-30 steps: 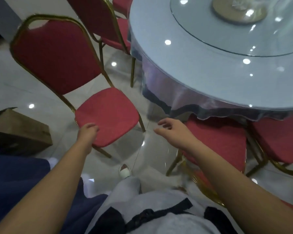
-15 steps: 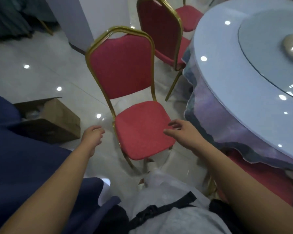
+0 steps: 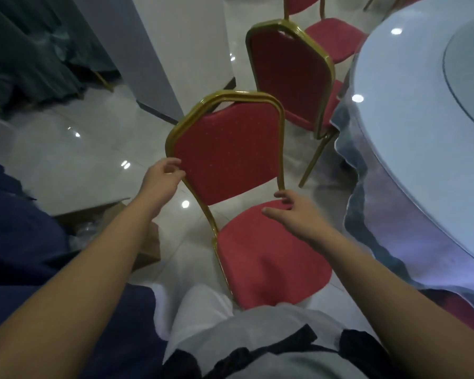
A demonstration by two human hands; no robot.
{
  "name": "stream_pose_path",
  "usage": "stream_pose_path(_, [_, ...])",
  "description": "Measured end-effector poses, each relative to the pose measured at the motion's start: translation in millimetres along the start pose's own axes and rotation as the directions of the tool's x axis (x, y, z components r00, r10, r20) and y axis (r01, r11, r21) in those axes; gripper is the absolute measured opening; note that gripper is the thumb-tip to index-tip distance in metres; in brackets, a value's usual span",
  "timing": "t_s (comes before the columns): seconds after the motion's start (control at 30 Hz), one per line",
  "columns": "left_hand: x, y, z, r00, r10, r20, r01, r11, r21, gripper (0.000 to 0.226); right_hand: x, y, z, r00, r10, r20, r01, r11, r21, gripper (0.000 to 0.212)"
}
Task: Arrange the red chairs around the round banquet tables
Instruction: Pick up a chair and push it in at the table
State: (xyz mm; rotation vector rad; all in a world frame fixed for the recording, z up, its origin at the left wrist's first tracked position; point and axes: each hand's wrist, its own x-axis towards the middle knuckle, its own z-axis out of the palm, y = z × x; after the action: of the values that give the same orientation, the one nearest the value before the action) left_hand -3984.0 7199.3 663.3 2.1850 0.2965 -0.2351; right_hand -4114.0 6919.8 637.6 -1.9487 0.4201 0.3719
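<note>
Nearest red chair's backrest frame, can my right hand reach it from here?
Probably yes: the right hand hovers open over the seat, fingertips beside the backrest frame, nothing between them.

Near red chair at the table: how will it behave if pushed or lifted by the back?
The near chair has a thin gold tube frame, so likely rigid and fairly light. A push high up, where the left hand grips the back, might tip it. The glossy floor probably lets it slide.
</note>
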Motion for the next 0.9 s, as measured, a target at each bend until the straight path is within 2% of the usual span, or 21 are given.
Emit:
stream_pose_path(0.1, [60,27,-9,0.99,0.135,0.052,-0.135,0.991,0.014,0.03,34,-29,18,0.999,-0.034,0.029,0.035,0.999,-0.031,0.089])
stream_pose_path(0.17, [106,44,-14,0.977,0.186,0.106,-0.195,0.977,0.087,0.041,62,-55,37,0.995,-0.059,0.086,0.064,0.996,-0.059,0.098])
stream_pose_path(0.23, [150,59,-16,0.956,0.181,0.23,-0.223,0.96,0.172,0.057,93,-83,65,0.994,-0.064,0.091,0.067,0.997,-0.036,0.108])
stream_pose_path(0.3, [188,72,-15,0.914,0.125,0.386,-0.214,0.957,0.196,0.062,122,-114,96,0.999,-0.04,0.01,0.039,0.998,0.056,0.11])
stream_pose_path(0.37, [214,79,-16,0.828,0.03,0.56,-0.172,0.964,0.203,0.062,149,-145,128,0.992,0.055,-0.115,-0.031,0.979,0.204,0.106])
stream_pose_path(0.43, [226,79,-17,0.686,-0.034,0.727,-0.196,0.953,0.229,0.066,173,-169,157,0.957,0.186,-0.222,-0.096,0.927,0.362,0.102])
stream_pose_path(0.5, [234,77,-22,0.579,-0.039,0.814,-0.264,0.936,0.233,0.068,193,-187,184,0.929,0.304,-0.212,-0.176,0.865,0.47,0.108])
stream_pose_path(0.57, [239,75,-28,0.493,-0.055,0.868,-0.301,0.926,0.23,0.07,205,-197,207,0.911,0.382,-0.153,-0.253,0.812,0.526,0.122])
stream_pose_path(0.63, [238,73,-35,0.41,-0.059,0.91,-0.351,0.911,0.217,0.07,208,-202,227,0.882,0.446,-0.153,-0.286,0.764,0.579,0.135])
stream_pose_path(0.7, [233,68,-40,0.328,-0.056,0.943,-0.408,0.892,0.195,0.071,199,-202,242,0.829,0.505,-0.24,-0.3,0.764,0.571,0.134])
stream_pose_path(0.77, [223,62,-42,0.243,-0.061,0.968,-0.46,0.871,0.17,0.081,184,-197,250,0.801,0.527,-0.285,-0.359,0.803,0.476,0.127])
stream_pose_path(0.83, [210,60,-40,0.16,-0.085,0.983,-0.498,0.853,0.155,0.09,165,-186,252,0.792,0.554,-0.257,-0.441,0.81,0.387,0.127])
stream_pose_path(0.9, [203,60,-35,0.102,-0.108,0.989,-0.554,0.82,0.146,0.085,143,-176,252,0.782,0.583,-0.222,-0.485,0.792,0.372,0.127])
